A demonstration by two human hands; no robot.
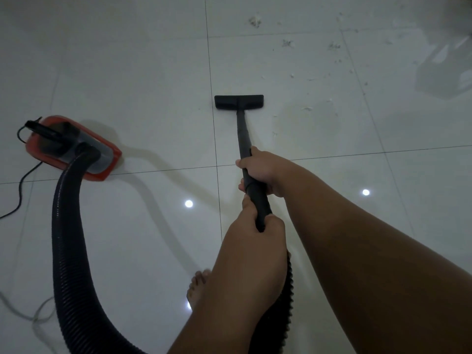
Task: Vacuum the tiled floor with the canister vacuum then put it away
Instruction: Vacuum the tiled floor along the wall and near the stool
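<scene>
We hold the wand [242, 131] with both grips curled round it: the right grip [259, 172] further along the tube at centre frame, the left grip [252, 228] below it, near the hose end. The nozzle [238, 101] lies flat on the tiled floor [127, 72] just above centre. The canister [74, 149] stands at the left, joined by the hose [69, 238]. Crumbs [255, 21] lie scattered at upper right. In our judgement, the stroke should steer the nozzle forward and right across them, keeping it flat and the hose slack.
</scene>
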